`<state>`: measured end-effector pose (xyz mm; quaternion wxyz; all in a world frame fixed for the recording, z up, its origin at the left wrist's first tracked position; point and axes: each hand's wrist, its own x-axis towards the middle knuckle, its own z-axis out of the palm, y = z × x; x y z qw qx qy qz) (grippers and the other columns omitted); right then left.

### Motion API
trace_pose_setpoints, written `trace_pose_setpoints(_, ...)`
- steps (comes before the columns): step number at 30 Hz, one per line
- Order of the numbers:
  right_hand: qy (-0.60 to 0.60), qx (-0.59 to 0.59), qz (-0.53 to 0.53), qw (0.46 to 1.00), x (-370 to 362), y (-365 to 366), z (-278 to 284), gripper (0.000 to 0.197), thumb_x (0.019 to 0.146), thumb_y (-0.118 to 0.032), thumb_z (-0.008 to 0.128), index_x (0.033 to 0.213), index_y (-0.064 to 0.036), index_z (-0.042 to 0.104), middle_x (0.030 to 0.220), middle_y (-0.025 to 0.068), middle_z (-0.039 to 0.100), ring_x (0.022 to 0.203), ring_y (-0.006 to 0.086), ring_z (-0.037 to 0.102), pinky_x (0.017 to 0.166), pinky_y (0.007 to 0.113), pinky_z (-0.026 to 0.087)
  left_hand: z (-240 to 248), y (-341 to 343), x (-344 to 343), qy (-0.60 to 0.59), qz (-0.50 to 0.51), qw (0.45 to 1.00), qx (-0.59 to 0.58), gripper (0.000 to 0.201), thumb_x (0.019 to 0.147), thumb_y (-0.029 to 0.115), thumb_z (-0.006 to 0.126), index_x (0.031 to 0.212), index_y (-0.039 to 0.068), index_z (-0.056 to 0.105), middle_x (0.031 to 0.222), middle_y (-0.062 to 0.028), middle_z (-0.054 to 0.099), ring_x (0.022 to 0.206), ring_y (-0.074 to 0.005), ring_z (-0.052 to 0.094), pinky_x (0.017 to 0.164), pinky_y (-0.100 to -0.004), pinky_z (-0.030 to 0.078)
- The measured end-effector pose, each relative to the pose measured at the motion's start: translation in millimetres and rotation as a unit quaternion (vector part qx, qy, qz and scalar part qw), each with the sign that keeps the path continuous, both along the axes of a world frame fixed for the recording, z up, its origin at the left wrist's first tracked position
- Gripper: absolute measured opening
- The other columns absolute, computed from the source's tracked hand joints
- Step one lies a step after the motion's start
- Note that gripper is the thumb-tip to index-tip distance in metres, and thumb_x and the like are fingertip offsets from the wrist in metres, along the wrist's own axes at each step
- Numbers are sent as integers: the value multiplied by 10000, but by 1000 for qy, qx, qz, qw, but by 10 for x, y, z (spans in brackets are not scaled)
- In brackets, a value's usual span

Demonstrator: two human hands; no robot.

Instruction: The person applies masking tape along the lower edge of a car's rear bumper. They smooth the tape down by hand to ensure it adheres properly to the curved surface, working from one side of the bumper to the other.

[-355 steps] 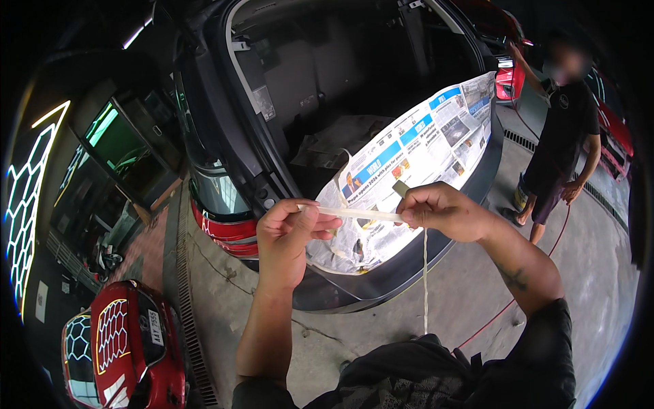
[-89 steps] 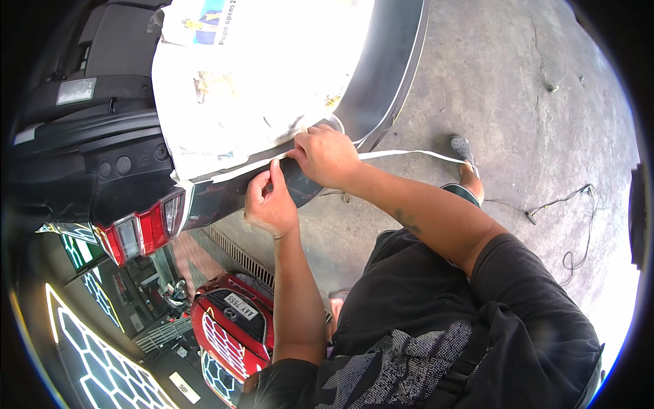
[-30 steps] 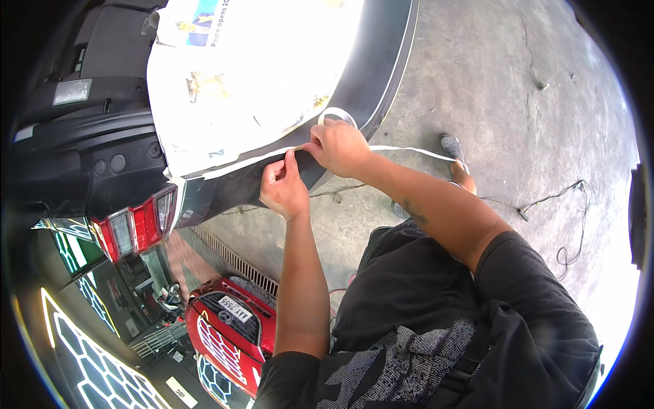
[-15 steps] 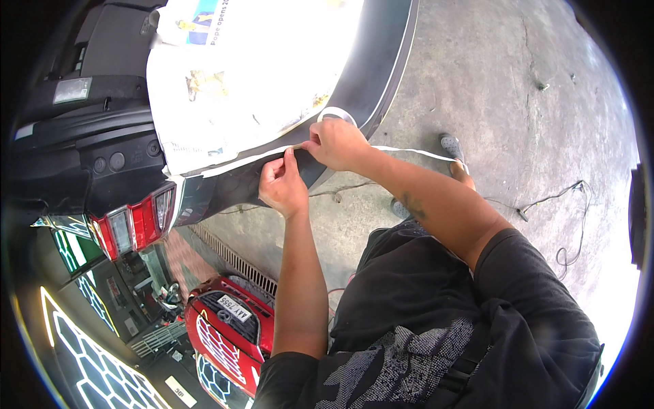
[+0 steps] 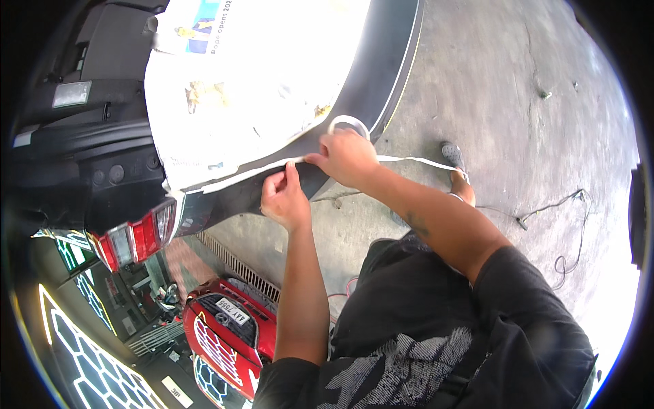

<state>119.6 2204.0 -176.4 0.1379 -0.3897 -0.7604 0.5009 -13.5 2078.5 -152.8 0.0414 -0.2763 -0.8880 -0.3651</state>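
A pale strip of masking tape (image 5: 246,172) runs along the edge of a dark car panel (image 5: 235,196), beside newspaper sheets (image 5: 225,116) spread over the glass. My left hand (image 5: 286,201) has its fingers curled, with a raised fingertip and thumb pinched at the strip. Just to the right, my right hand (image 5: 349,158) is closed on a roll of masking tape (image 5: 366,125), its thumb pointing left along the strip. The roll's near part is hidden behind the fingers. A loose narrow white strip (image 5: 415,159) trails rightward from beside my right wrist.
A red and clear tail light (image 5: 136,238) sits at the car's corner, near the dark open trunk area (image 5: 82,160). Below are a floor grate (image 5: 238,262) and a red car (image 5: 225,327). A cable (image 5: 565,204) lies on the concrete floor (image 5: 490,88) at right.
My right hand has moved a little to the right along the panel edge with the roll, widening the gap to my left hand. The view has shifted slightly.
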Motion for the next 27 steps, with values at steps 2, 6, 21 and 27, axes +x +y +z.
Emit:
trace_pose_setpoints(2, -15, -30, 4, 999, 259, 26, -88, 457, 1051, -563, 833, 1063, -106, 836, 1130, 143, 759, 1224, 355, 726, 1020, 498, 617, -48, -32, -7, -9, -5, 1000, 15, 364, 1004, 292, 984, 909, -15, 812, 819, -61, 806, 707, -117, 678, 669, -317, 545)
trace_pose_setpoints(6, 97, 21, -13, 995, 588, -135, -417, 389, 1018, -485, 903, 1034, -108, 807, 1084, 127, 714, 1154, 359, 698, 959, 509, 598, -123, -124, 33, -39, -27, 998, 36, 327, 1008, 259, 989, 955, -7, 806, 851, -52, 803, 731, -103, 671, 677, -296, 533)
trace_pose_setpoints(21, 104, 36, -22, 994, 467, 24, -494, 283, 1076, -297, 853, 990, -54, 736, 1009, 148, 714, 1023, 391, 708, 851, 528, 586, -196, 59, 186, -50, 25, 998, 29, 326, 968, 227, 1023, 904, 19, 781, 830, -26, 758, 723, -116, 635, 669, -314, 516)
trace_pose_setpoints(27, 96, 46, -26, 994, 440, 21, -482, 274, 1039, -288, 876, 976, -55, 746, 978, 142, 730, 1024, 370, 731, 873, 510, 614, -226, 18, 179, -41, 7, 999, 31, 321, 957, 213, 1031, 946, 17, 777, 859, -29, 758, 744, -118, 641, 685, -312, 521)
